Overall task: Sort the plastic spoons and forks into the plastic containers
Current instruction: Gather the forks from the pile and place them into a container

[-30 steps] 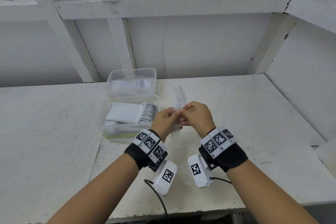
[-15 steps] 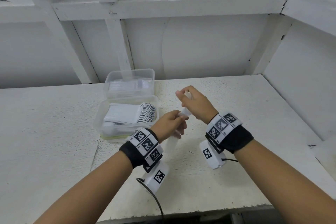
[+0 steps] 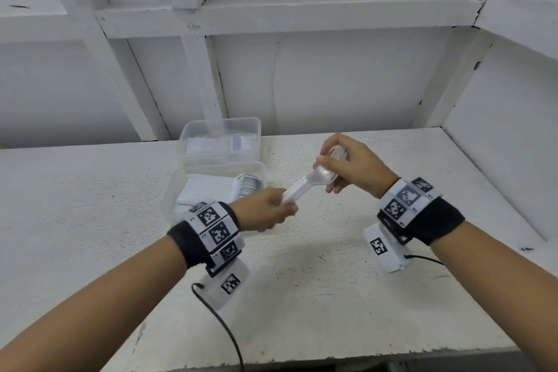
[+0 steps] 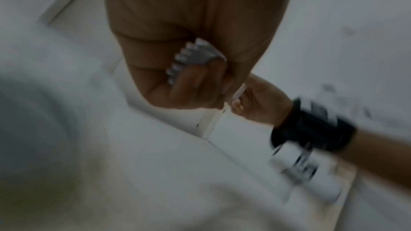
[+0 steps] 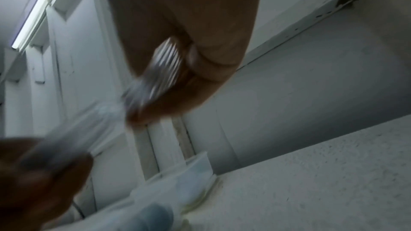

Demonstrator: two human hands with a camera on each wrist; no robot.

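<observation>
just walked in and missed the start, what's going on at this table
A person is sorting clear plastic cutlery above a white table. Both hands hold one nested bunch of clear plastic utensils: the left hand grips the handle ends, the right hand curls round the head ends. Whether these are forks or spoons is not clear. Two clear plastic containers sit at the left, the near container and the far container, each already holding stacked cutlery.
</observation>
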